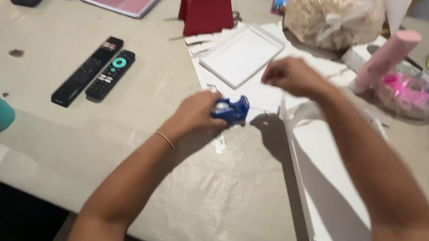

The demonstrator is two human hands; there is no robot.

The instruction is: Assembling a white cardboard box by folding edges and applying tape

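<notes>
- The left hand (196, 113) is closed around a blue tape holder (232, 109) on the desk (52, 129).
- The right hand (290, 75) is pinched shut above white paper (264, 95); what it holds is too blurry to tell.

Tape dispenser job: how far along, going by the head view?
Done: white card pieces lie cut and stacked by the white tray. In hand: left hand grips the blue tape dispenser; right hand is pinched above it, tape strip too blurred to confirm. Left: the big white folded sheet shows no tape yet.
</notes>
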